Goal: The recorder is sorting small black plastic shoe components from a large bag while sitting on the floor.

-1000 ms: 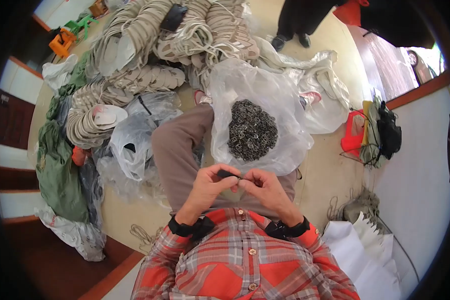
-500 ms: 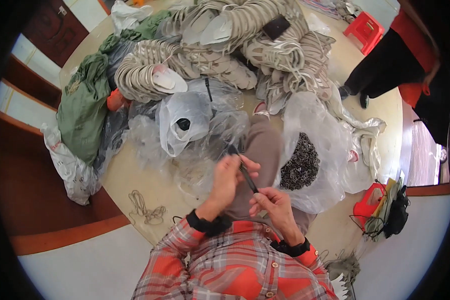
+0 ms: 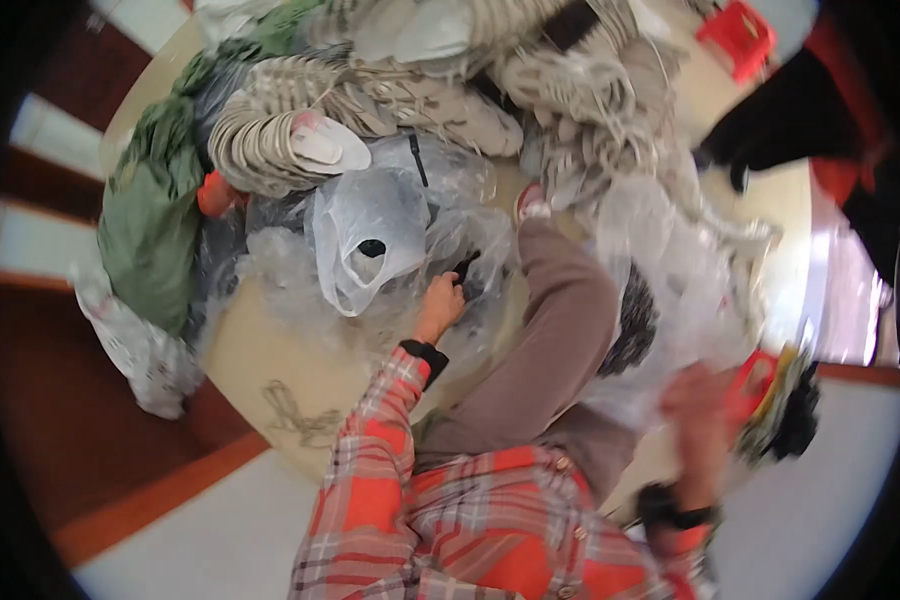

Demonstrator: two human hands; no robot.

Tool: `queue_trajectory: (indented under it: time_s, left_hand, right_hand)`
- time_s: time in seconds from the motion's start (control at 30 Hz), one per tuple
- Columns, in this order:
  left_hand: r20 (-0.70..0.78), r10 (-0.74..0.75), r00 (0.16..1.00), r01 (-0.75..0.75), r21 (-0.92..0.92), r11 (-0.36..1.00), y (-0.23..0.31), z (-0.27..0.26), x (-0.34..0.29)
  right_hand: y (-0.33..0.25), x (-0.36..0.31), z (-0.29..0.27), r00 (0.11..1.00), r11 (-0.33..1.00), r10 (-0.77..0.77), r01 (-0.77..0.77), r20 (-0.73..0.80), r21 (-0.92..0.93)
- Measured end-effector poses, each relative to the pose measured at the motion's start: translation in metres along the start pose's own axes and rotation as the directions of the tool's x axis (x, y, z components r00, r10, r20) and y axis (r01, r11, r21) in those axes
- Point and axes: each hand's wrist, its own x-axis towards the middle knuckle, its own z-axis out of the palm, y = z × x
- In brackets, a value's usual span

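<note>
My left hand point(image 3: 440, 308) reaches forward over the crumpled clear plastic, its fingers closed on a narrow black strip point(image 3: 466, 264). Just left of it lies a white plastic bag point(image 3: 395, 225) with a round black spot showing. A similar black strip point(image 3: 418, 160) rests on the plastic further off. Out to the right, my right hand point(image 3: 700, 420) is smeared by motion, so its fingers cannot be made out. It is near a clear bag point(image 3: 705, 265) holding a heap of small dark pieces point(image 3: 635, 320), partly hidden behind my knee.
Rows of beige shoe uppers point(image 3: 265, 130) are piled at the back. A green sack point(image 3: 150, 225) stands at the left, with a white bag point(image 3: 140, 350) below it. A looped cord point(image 3: 300, 415) lies on the floor. A person in dark trousers point(image 3: 785, 115) stands near a red stool point(image 3: 737, 40).
Both hands were together at the black strip before my chest. They have parted: my left hand moved forward with the strip, my right swung out right. My leg shifted right.
</note>
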Motion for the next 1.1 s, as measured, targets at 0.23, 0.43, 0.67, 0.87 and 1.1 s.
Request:
queue_trajectory:
  time_s: [0.23,0.43,0.67,0.87,1.1]
  left_hand:
    - [-0.475,-0.467,0.746,0.144,-0.569,0.810,-0.028,-0.082,-0.050]
    - [-0.302,0.140,0.943,0.033,0.504,0.863,-0.250,-0.104,0.038]
    - [-0.684,0.435,0.585,-0.464,0.157,0.872,-0.163,-0.013,0.193]
    - [-0.526,0.292,0.799,-0.330,0.023,0.944,-0.089,-0.106,0.117]
    - [-0.035,-0.158,0.987,0.144,-0.256,0.956,-0.067,-0.220,0.075]
  right_hand:
    - [-0.051,-0.007,-0.033,0.819,0.858,-0.388,0.488,-0.422,0.158]
    - [-0.030,0.034,0.024,0.997,0.851,0.066,-0.072,0.031,0.519]
    - [0.037,0.020,0.010,0.981,0.872,0.183,-0.194,0.069,0.449]
    - [0.039,0.021,0.031,0.973,0.901,0.176,-0.097,-0.152,0.422]
    - [0.030,0.014,0.013,0.987,0.832,0.145,-0.081,-0.074,0.549]
